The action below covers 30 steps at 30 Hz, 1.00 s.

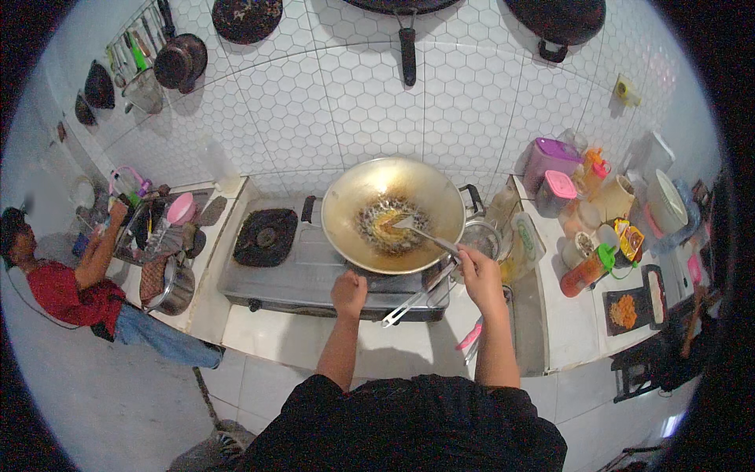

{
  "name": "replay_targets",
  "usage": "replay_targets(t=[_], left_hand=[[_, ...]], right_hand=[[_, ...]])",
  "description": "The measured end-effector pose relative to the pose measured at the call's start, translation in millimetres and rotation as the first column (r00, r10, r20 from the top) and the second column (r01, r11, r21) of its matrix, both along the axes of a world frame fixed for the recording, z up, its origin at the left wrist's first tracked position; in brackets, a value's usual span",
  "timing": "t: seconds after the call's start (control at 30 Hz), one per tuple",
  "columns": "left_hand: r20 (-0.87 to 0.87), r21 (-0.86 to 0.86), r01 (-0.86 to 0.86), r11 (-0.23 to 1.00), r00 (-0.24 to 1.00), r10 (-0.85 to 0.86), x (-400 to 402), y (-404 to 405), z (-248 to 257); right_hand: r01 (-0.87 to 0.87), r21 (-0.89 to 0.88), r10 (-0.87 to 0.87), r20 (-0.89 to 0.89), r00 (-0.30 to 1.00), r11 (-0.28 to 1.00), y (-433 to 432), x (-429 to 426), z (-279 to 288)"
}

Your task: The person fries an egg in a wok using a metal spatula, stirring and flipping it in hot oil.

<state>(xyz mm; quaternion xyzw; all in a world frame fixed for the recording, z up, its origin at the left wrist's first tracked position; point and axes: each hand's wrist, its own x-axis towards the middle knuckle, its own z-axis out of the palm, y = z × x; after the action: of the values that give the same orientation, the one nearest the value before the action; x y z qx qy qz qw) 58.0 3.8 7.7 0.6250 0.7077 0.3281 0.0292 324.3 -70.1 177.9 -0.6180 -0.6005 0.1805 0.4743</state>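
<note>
My right hand (482, 277) grips the handle of a metal spatula (433, 237). The spatula's blade dips into a large wok (342, 218), where yellowish food (387, 225) sits in bubbling oil. Under the wok is a two-burner gas stove (277, 289); its left burner (265, 236) is bare. My left hand (349, 293) is curled into a fist in front of the wok, over the stove's front, with nothing visible in it. Between my hands, a long slotted metal handle (407, 304) slants across the stove's front right. A wire strainer (481, 237) lies right of the wok.
At left, a person in red (65, 295) reaches over the sink (141, 230), near a steel pot (177, 289). On the right counter (560, 336) stand a red sauce bottle (581, 277), plastic containers (554, 159) and a dark chopping board (619, 295) with chopped orange food. Pans (248, 20) hang above.
</note>
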Motion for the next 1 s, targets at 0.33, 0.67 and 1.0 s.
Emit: replay_targets(t=[0.33,0.67,1.0], left_hand=[[-0.031,0.0,0.002,1.0,1.0,-0.002,2.1,1.8,-7.8],[0.153,0.174,0.125,0.977,0.976,-0.153,-27.7,13.8,-49.4],[-0.093,0.203,0.022,0.979,0.996,-0.003,-4.0,6.3,-17.3]], right_hand=[[0.015,0.155,-0.028,0.081,0.996,0.988,22.8,-8.6,-19.9],[-0.009,-0.02,0.01,0.065,0.998,1.0,-27.9,11.9,21.9],[0.042,-0.02,-0.04,0.089,0.995,0.999,-63.4,38.1,67.8]])
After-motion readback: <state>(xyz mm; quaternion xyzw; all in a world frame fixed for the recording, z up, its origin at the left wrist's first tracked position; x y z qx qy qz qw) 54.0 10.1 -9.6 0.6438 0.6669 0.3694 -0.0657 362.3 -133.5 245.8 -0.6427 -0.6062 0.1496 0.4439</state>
